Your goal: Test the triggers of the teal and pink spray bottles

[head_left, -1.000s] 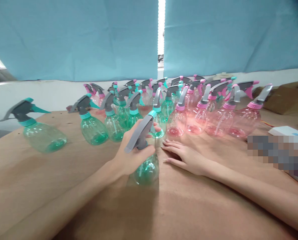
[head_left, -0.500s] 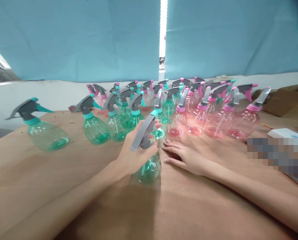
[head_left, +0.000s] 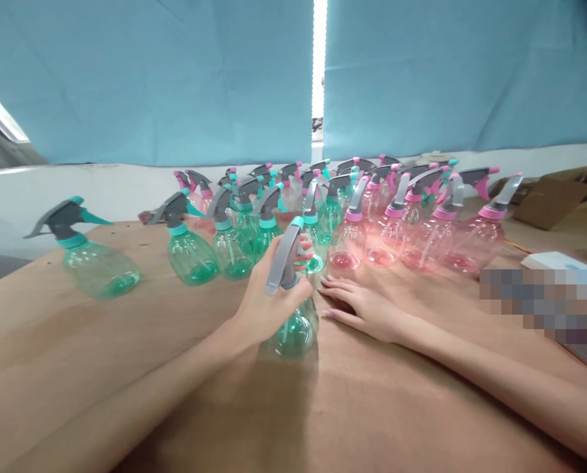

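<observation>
My left hand (head_left: 268, 292) is wrapped round the neck of a green spray bottle (head_left: 293, 335) with a grey trigger head, which stands on the wooden table (head_left: 372, 407). The palm and thumb cover its collar and part of its body. My right hand (head_left: 367, 309) lies flat on the wood just right of that bottle, fingers stretched out and holding nothing. Beyond the fingertips stands a pink spray bottle (head_left: 345, 243). Another green spray bottle (head_left: 313, 246) is close behind the left hand's fingers.
Several more green and pink spray bottles crowd the back of the table. One green bottle (head_left: 100, 269) stands apart at the far left. A white box (head_left: 557, 261) and a cardboard box (head_left: 552, 197) are on the right. A blue curtain (head_left: 150, 79) hangs behind.
The trigger head of the bottle in my left hand has turned slightly, now pointing more straight ahead. My right hand stays in place. The whole view has shifted a little.
</observation>
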Demonstrator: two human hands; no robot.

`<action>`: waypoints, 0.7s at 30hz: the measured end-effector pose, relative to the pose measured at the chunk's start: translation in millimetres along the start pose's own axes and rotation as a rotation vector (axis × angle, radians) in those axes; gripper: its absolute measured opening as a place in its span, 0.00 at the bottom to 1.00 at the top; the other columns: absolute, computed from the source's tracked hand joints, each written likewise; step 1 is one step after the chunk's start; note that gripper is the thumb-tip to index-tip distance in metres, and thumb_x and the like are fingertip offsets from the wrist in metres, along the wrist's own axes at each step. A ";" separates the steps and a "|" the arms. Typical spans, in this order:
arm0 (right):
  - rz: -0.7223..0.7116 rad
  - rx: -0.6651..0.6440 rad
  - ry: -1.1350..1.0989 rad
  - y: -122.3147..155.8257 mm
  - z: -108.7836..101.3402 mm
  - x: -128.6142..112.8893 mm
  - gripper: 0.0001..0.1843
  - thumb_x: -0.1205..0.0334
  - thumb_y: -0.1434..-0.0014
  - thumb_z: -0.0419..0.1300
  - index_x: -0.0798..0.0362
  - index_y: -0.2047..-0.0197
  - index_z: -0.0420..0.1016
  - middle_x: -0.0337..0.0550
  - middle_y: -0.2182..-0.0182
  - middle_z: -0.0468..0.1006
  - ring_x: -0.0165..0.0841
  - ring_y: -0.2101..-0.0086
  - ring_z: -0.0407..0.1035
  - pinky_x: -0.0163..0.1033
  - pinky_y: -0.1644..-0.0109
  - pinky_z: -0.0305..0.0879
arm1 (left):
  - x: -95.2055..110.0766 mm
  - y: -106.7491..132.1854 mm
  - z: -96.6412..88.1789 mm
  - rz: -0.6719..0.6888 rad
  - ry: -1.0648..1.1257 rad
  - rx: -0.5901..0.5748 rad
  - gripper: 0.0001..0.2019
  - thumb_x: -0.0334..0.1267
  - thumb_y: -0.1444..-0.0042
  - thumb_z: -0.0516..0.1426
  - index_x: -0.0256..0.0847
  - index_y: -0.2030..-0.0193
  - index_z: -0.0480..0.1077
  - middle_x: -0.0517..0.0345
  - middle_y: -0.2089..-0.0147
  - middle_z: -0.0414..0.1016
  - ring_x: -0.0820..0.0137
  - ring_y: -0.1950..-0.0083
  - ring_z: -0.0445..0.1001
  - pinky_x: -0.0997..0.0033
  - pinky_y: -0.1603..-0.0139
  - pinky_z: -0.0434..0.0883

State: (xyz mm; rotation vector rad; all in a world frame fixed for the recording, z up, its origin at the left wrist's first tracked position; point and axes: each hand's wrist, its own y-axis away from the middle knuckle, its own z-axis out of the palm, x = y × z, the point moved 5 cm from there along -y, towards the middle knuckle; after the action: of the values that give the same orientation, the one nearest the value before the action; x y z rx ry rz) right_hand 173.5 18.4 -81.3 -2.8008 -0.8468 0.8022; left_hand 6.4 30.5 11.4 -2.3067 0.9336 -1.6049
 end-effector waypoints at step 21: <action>-0.001 -0.014 -0.361 -51.0 30.7 -129.0 0.46 0.41 0.46 0.64 0.49 0.33 0.50 0.52 0.46 0.71 0.48 0.49 0.69 0.54 0.49 0.68 | -0.4 43.2 -81.2 -0.155 -0.098 0.114 0.27 0.43 0.46 0.62 0.52 0.41 0.60 0.56 0.44 0.71 0.61 0.49 0.76 0.62 0.54 0.76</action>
State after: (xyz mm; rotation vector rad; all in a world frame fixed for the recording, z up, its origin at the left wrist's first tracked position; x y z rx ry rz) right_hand 41.8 -10.2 -36.0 -2.7067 -0.9011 1.3319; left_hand -83.2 12.9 23.0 -2.4043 0.6382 -1.5409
